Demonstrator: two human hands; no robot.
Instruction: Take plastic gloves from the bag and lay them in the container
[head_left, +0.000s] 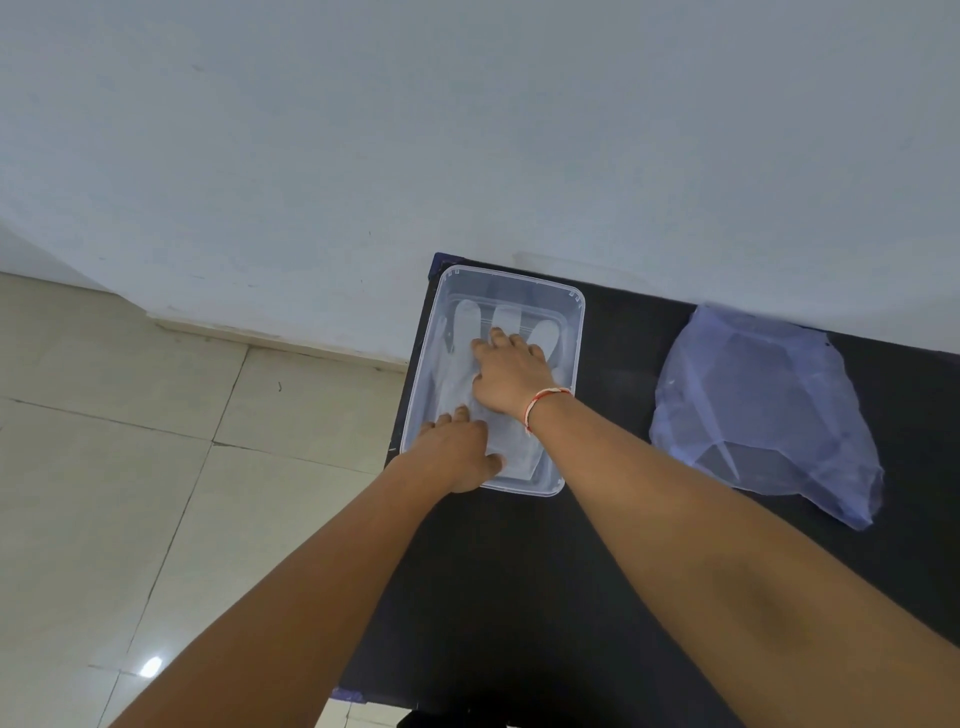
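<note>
A clear rectangular plastic container (574, 312) stands at the far left end of the black table. Translucent plastic gloves (466, 322) lie flat inside it, their fingers pointing toward the wall. My right hand (511, 376) presses flat on the gloves in the middle of the container, fingers spread. My left hand (457, 457) lies palm down on the cuff end of the gloves at the container's near edge. The pale blue plastic bag (758, 410) rests crumpled on the table to the right, apart from both hands.
The black table (597, 571) stands against a white wall (467, 130). Its left edge runs just beside the container, with tiled floor (130, 467) below. Open tabletop lies between container and bag and toward me.
</note>
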